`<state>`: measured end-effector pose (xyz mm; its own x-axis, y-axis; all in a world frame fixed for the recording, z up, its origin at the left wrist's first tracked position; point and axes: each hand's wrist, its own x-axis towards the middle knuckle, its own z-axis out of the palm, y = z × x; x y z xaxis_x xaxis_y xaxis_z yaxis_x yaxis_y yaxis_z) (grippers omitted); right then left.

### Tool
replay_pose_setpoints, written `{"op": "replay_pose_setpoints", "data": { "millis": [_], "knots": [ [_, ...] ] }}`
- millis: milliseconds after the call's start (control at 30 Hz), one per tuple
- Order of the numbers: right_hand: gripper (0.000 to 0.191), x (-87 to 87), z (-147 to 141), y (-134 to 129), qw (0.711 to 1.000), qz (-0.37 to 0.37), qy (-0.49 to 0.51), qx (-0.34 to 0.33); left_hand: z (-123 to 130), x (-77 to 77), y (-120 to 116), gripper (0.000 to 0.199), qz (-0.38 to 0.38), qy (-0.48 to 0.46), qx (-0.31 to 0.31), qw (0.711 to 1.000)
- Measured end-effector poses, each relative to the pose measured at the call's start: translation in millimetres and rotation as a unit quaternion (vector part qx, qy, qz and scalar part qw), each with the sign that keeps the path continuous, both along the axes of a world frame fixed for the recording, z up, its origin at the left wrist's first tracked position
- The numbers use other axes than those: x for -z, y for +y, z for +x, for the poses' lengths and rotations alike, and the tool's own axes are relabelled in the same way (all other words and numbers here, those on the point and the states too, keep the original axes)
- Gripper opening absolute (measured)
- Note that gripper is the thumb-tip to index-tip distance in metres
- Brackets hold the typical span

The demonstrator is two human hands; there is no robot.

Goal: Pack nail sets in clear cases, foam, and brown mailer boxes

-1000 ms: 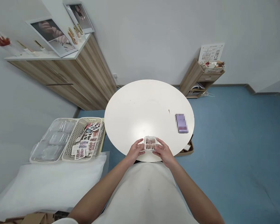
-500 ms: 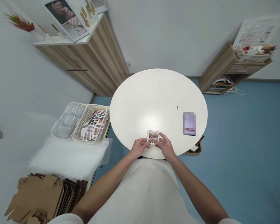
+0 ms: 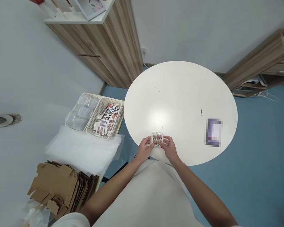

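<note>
Between my two hands, over the near edge of the white oval table (image 3: 180, 85), is a small clear plastic case (image 3: 157, 138) with rows of brownish press-on nails inside. My left hand (image 3: 144, 149) grips its left side, thumb at the lower corner. The right side is held by my right hand (image 3: 169, 148), its thumb at the other lower corner and fingers behind the edge. Both hands are closed on the case, which faces up towards me.
To the left stand a basket (image 3: 88, 132) of nail cards, a tray of clear cases (image 3: 81, 112), white sheets (image 3: 82, 149) and flattened cardboard boxes (image 3: 54, 186). A blurred-out purple item (image 3: 213, 132) lies on the table's right. Wooden cabinets (image 3: 113, 47) stand behind.
My view has turned left, so the table and purple item appear further right. Both hands still hold the case, with its tilt slightly changed.
</note>
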<state>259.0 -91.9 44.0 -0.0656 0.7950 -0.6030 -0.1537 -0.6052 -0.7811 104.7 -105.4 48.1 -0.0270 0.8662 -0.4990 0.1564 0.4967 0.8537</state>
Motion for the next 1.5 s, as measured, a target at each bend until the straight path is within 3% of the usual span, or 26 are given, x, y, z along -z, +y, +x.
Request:
{"op": "replay_pose_setpoints", "data": {
  "millis": [233,400,533,733,900,1067,1200,1333,1500],
  "knots": [
    [0.038,18.0,-64.2,35.6,0.993,0.042,-0.096,-0.051,-52.9,16.5,37.7,0.056,0.001,0.021,-0.009,1.000],
    [0.058,28.9,-107.6,66.3,0.964,0.060,-0.224,-0.130,-92.7,27.2,78.4,0.059,-0.022,0.062,0.000,0.998],
    [0.066,37.5,-135.9,92.7,0.953,0.064,-0.244,-0.166,-118.2,36.0,104.9,0.060,-0.047,0.114,0.008,0.992],
    [0.068,43.2,-161.0,126.6,0.948,0.064,-0.257,-0.176,-138.2,40.9,131.4,0.059,-0.043,0.121,0.017,0.992],
    [0.073,42.9,-167.6,137.5,0.948,0.049,-0.258,-0.182,-140.5,38.8,142.1,0.058,-0.029,0.126,0.017,0.991],
    [0.083,46.2,-164.4,131.7,0.953,0.056,-0.243,-0.173,-137.2,40.9,138.5,0.061,-0.037,0.127,0.009,0.991],
    [0.085,44.1,-154.6,121.1,0.954,0.065,-0.227,-0.183,-131.7,41.9,122.8,0.064,-0.044,0.129,-0.013,0.991],
    [0.080,37.5,-138.7,104.8,0.949,0.064,-0.227,-0.209,-124.9,37.2,91.0,0.065,-0.035,0.139,-0.043,0.989],
    [0.069,28.6,-115.5,69.3,0.944,0.079,-0.206,-0.245,-116.7,29.9,33.2,0.061,-0.046,0.154,-0.064,0.985]
  ]
}}
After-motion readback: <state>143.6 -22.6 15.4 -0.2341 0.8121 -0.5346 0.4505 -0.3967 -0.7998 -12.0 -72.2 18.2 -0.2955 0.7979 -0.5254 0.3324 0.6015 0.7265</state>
